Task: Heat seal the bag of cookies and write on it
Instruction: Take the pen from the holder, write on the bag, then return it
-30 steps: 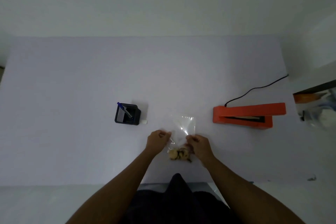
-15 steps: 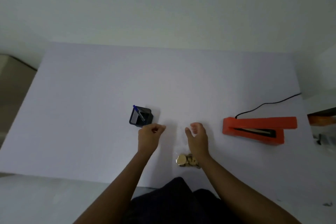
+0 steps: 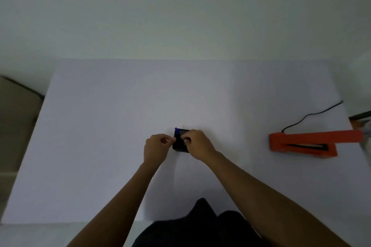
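Observation:
A black pen holder (image 3: 180, 147) stands mid-table with a blue pen (image 3: 176, 131) sticking out of it. My right hand (image 3: 197, 144) reaches over the holder, and its thumb and forefinger pinch the pen's shaft. My left hand (image 3: 157, 147) is beside the holder, its curled thumb and forefinger pinching the left rim. The orange heat sealer (image 3: 301, 142) lies at the right, its jaw facing me. No bag of cookies shows in this view.
The sealer's black cable (image 3: 313, 114) runs off toward the table's far right edge. The white table (image 3: 120, 106) ends at a wall behind. Clutter sits past the right edge (image 3: 361, 120), and a beige surface (image 3: 16, 118) lies to the left.
Both hands left the bag and moved up and left to the pen holder. The right hand has taken hold of the pen. The view shifted, and the cookies dropped out of sight.

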Demonstrator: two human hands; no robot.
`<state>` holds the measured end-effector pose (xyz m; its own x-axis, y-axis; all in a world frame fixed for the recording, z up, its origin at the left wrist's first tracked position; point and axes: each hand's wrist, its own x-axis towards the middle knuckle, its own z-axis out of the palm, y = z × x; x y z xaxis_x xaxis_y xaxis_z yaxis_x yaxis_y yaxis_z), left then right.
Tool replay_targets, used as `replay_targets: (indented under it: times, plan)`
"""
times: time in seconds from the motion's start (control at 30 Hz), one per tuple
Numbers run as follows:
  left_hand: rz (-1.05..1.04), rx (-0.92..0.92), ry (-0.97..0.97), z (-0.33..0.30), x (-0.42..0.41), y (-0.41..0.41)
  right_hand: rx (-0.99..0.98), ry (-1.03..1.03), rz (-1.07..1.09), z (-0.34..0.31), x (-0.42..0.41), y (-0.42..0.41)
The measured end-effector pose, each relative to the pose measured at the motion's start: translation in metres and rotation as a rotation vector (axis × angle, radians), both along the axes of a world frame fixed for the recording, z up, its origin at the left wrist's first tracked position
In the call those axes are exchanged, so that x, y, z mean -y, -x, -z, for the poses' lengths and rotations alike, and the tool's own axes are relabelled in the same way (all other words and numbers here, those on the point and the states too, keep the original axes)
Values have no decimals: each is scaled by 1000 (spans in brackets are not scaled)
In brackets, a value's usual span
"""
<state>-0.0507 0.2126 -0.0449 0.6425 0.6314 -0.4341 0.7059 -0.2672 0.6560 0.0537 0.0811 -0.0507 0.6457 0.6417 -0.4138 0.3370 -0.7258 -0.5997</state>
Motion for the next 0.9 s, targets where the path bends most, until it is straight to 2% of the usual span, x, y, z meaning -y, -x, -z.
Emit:
replay_targets:
  times: [0.13,0.3,0.47,0.53,0.67,0.9]
  plan:
    - [125,-33,18,8,-4,-7,-5,180,-50,-3,-13,-2]
    - [190,-75,46,18,-8,-11,-24,210,-104,-7,-19,-5]
    - [201,-61,52,19,-9,-9,13,283,-52,-2,-35,2]
    - [204,-67,41,19,-8,-9,34,287,31,2,-38,7]
    - [185,-44,-12,13,-14,-8,23,9,253,3,-33,17]
    - [139,-49,-84,7,-50,1,-158,-547,722,-21,-23,30]
